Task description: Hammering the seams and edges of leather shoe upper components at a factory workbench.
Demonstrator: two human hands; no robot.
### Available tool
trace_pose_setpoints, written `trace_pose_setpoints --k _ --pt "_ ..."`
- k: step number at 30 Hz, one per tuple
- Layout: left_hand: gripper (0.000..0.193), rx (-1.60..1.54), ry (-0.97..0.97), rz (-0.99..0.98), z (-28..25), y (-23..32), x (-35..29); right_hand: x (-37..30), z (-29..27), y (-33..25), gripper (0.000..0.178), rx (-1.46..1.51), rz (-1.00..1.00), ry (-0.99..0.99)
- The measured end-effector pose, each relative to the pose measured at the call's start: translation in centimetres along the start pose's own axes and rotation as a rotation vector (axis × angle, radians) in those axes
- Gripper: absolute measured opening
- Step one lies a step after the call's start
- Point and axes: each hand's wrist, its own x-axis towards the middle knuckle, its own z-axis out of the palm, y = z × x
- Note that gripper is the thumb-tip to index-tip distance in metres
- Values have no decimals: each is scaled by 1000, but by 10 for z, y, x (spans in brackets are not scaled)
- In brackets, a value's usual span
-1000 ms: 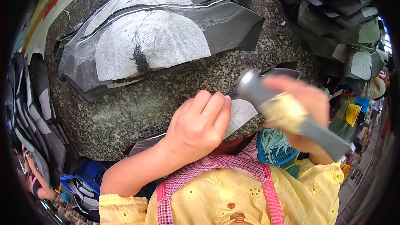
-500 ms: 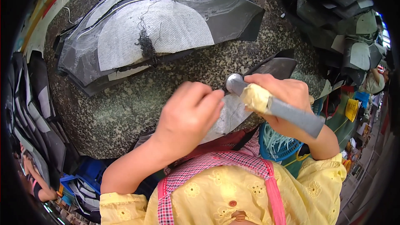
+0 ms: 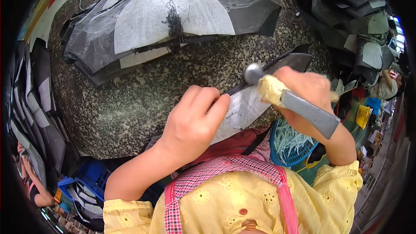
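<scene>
Hammer (image 3: 272, 90) near the left hand (image 3: 190, 119), over the dark piece (image 3: 238, 110).
The right hand (image 3: 305, 84) is closed firmly round the hammer; the left is curled at the piece's edge, though whether it pinches or only presses I cannot tell (its fingertips are mostly hidden). The piece lies at the near edge of the stone (image 3: 125, 108), partly under the hands. With the steel head so near the left thumb, a stray blow could catch it; a loose hold could let the piece skid. Fists cover most of the handle and the piece's left part; the stack (image 3: 199, 15) beyond is cut off at the top.
</scene>
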Motion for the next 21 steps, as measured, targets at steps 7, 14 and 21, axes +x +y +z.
trace_pose_setpoints --k 7,14,21 --pt "26 -28 -22 -42 -6 4 -1 1 4 -19 27 106 30 -123" --pt "24 84 -55 -30 -13 9 -15 15 -6 -23 22 -110 -93 143" --pt "14 40 22 -98 -18 -7 -23 3 19 -31 24 34 25 -64"
